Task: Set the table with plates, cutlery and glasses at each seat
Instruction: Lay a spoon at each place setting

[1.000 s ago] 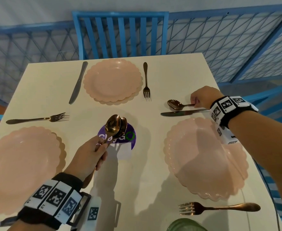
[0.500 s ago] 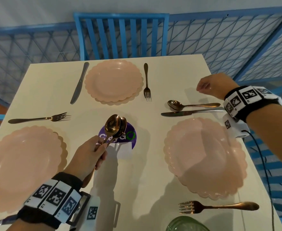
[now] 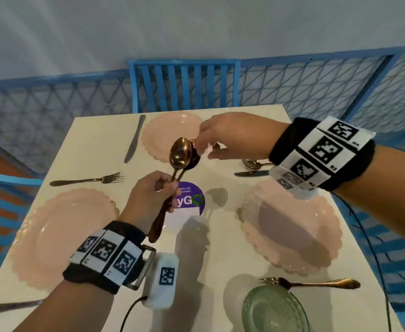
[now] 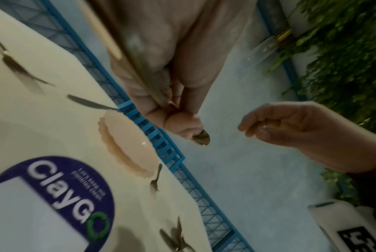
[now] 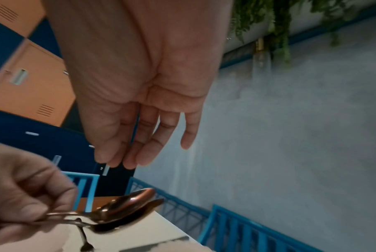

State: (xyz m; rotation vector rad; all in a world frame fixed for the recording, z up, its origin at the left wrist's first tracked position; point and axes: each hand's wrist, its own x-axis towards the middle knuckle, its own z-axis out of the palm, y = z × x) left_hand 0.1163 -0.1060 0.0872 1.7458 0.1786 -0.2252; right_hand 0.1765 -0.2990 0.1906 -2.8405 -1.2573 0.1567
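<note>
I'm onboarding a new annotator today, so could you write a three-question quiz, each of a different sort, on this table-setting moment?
1. True or false: the left hand grips two spoons by their handles.
2. Which lies beside the far plate, on its left in the head view? A) knife B) glass C) napkin
3. Fill in: the right hand, holding nothing yet, reaches toward the spoons' ____.

Key
1. True.
2. A.
3. Bowls; the right wrist view shows its fingers straight above them, not closed on either.
</note>
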